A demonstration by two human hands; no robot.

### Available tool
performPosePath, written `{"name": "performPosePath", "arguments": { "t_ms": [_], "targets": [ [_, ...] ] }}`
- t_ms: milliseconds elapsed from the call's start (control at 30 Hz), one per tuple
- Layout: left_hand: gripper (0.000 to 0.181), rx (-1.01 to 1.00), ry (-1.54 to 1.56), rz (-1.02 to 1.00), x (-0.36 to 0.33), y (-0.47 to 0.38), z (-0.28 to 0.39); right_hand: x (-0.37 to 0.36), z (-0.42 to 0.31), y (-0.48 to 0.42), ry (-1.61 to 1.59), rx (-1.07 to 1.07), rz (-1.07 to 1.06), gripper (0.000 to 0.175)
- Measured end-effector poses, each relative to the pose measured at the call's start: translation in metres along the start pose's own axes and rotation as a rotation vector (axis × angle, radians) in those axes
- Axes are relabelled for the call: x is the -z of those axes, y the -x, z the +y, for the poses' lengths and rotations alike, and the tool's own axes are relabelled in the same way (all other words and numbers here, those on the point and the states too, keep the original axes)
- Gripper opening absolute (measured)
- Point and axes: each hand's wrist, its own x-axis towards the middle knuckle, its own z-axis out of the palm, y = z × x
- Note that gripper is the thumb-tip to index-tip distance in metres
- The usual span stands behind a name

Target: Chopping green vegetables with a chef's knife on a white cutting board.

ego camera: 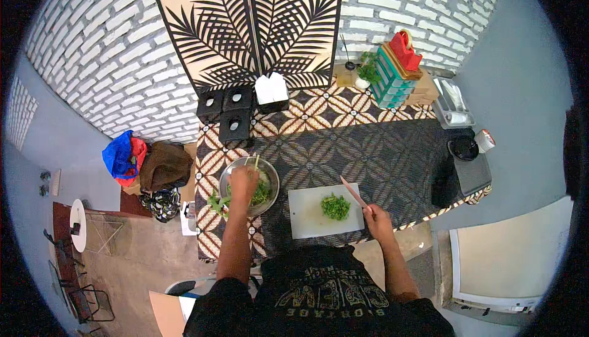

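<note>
A white cutting board (pixel 303 217) lies near the table's front edge, with a heap of chopped green leaves (pixel 335 207) on it. My right hand (pixel 379 222) grips a knife (pixel 353 191) by its handle, the blade slanting up and left over the board's right edge. To the left, my left hand (pixel 244 183) is over a round metal bowl (pixel 276 189) that holds greens (pixel 262 193). Pale stalks (pixel 251 161) stick out beyond the fingers towards the bowl's far rim. More leaves lie at the bowl's left side, partly hidden by my forearm.
Black boxes (pixel 235 126) and a tissue box (pixel 272 93) stand at the back left. A small green drawer unit (pixel 391 84), a potted plant (pixel 368 71) and a cutlery tray (pixel 453 102) stand at the back right. A black bowl (pixel 464 147) and a dark tray (pixel 474 173) are at the right edge.
</note>
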Motion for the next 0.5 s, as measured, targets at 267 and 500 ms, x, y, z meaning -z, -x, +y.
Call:
{"name": "performPosePath", "arguments": {
  "t_ms": [267, 500],
  "targets": [
    [0.025, 0.060, 0.529, -0.019, 0.074, 0.022, -0.019, -0.010, 0.000, -0.005, -0.025, 0.037, 0.027, 0.018],
    [0.028, 0.028, 0.524, 0.022, 0.060, 0.026, -0.031, -0.011, -0.018, -0.005, -0.090, 0.089, -0.032, 0.017]
  ]
}}
